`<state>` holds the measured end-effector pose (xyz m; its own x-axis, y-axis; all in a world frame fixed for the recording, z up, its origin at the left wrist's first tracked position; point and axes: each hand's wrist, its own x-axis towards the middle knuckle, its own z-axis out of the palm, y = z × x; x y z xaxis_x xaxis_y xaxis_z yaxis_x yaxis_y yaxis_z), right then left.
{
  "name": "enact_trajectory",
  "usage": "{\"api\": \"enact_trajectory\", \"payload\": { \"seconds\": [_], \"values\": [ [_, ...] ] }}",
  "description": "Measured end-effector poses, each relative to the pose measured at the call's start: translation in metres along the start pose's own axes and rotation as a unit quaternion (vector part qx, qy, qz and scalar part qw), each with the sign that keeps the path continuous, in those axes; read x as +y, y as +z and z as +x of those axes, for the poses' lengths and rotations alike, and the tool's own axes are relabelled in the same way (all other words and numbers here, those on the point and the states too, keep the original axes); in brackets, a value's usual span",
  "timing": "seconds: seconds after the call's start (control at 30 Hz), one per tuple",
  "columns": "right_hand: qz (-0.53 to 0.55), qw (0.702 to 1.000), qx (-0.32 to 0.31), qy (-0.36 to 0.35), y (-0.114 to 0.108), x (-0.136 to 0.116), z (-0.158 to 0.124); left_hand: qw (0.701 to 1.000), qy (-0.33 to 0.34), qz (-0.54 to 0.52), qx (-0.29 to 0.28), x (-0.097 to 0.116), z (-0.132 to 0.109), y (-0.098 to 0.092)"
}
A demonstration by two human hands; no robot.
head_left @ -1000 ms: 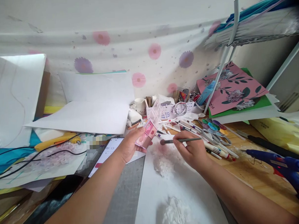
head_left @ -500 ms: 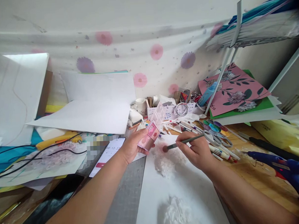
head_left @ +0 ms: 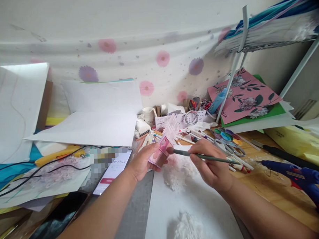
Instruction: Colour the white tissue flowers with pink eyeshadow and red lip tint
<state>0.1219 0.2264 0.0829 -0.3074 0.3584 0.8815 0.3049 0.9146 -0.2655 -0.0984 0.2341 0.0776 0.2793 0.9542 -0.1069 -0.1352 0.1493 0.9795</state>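
Observation:
My left hand (head_left: 144,162) is closed around a small pink makeup palette (head_left: 160,149) with its clear lid flipped up. My right hand (head_left: 209,163) pinches a thin green-handled brush (head_left: 202,155), its tip touching the palette's pan. Just below the hands a white paper flower (head_left: 178,171) lies on a white sheet (head_left: 193,202). A second white paper flower (head_left: 188,230) sits nearer me on the same sheet.
A phone (head_left: 111,171) showing a timer lies left of the hands. Scissors (head_left: 228,148), pens and a paint tray (head_left: 224,134) crowd the right. A blue glue gun (head_left: 300,177) lies far right, a yellow one (head_left: 58,152) far left. Paper sheets (head_left: 91,127) and a rack (head_left: 263,32) stand behind.
The brush tip has lifted from above the paper flower up to the palette. My left hand has lowered the palette slightly toward it.

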Motion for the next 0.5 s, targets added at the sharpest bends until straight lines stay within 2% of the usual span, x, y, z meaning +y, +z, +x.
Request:
{"api": "enact_trajectory", "payload": {
  "seconds": [0.17,0.27,0.4,0.5],
  "values": [
    [-0.009,0.999,-0.048,-0.017,-0.0006,-0.0017,-0.0012,1.000,-0.008,0.009,0.011,-0.0004,0.0005,-0.0001],
    [-0.016,1.000,-0.002,-0.017,-0.0024,-0.0011,-0.0004,1.000,-0.006,0.013,-0.007,0.0002,0.0000,0.0000],
    [-0.049,0.999,-0.008,-0.013,-0.0034,0.0023,-0.0004,1.000,-0.006,0.023,-0.001,0.0017,-0.0006,0.0005],
    [-0.050,0.999,0.022,0.000,-0.0022,0.0042,-0.0019,1.000,-0.013,0.027,0.006,0.0026,-0.0005,0.0005]
  ]
}}
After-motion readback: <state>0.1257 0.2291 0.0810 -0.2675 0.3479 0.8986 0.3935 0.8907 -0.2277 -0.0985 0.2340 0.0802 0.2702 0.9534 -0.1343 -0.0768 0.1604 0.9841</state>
